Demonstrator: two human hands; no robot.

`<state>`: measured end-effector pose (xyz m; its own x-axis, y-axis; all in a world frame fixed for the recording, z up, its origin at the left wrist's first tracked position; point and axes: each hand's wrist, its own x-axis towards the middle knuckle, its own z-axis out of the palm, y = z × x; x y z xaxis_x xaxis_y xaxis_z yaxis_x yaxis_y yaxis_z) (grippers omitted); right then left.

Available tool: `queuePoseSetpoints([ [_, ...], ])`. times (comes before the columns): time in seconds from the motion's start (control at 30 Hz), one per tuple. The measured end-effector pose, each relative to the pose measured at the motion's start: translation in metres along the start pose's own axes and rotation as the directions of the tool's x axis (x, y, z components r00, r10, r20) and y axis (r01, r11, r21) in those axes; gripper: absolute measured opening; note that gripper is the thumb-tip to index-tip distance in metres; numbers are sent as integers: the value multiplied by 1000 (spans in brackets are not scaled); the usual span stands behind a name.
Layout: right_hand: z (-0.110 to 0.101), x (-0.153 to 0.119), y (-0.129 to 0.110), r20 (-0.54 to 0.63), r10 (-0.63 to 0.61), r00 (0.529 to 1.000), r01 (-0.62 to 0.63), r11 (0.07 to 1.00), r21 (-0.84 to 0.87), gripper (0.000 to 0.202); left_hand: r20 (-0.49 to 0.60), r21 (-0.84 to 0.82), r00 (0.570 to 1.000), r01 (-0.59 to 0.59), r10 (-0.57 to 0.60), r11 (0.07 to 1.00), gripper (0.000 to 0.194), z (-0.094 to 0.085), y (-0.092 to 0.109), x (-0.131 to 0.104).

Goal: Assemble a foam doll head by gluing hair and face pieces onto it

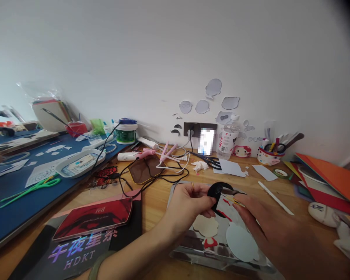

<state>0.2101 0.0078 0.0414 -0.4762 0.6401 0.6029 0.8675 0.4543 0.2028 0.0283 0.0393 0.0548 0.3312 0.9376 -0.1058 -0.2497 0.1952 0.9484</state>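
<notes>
My left hand (192, 200) pinches a black curved cut-out piece (218, 191) between thumb and fingers above a clear tray (189, 252). My right hand (268, 229) is closed on a slim tool (231, 191) with a grey, metal-looking end that meets the black piece; its exact kind is partly hidden by my fingers. Beneath my hands lie a cream scalloped cut-out (205, 226), a small red-and-white piece (210, 244) and a pale blue rounded cut-out (242, 242). Small red pieces (225, 215) show close to the black piece.
Behind my hands stand a water bottle (228, 140), a lit phone (207, 142) and a pen holder (270, 155). Black scissors (212, 162) lie nearby. Cables cross around a pink glue gun (147, 153). A red box (96, 217) is at left; coloured sheets (323, 175) are at right.
</notes>
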Motion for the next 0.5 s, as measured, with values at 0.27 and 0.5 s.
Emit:
queuePoseSetpoints([
  [0.27, 0, 0, 1, -15, -23, 1000, 22, 999, -42, 30, -9, 13, 1000, -6, 6, 1000, 14, 1, 1, 0],
  [0.5, -1, 0, 1, 2, -24, 1000, 24, 998, -63, 28, 6, 11, 1000, -27, 27, 1000, 14, 1, 0, 0],
])
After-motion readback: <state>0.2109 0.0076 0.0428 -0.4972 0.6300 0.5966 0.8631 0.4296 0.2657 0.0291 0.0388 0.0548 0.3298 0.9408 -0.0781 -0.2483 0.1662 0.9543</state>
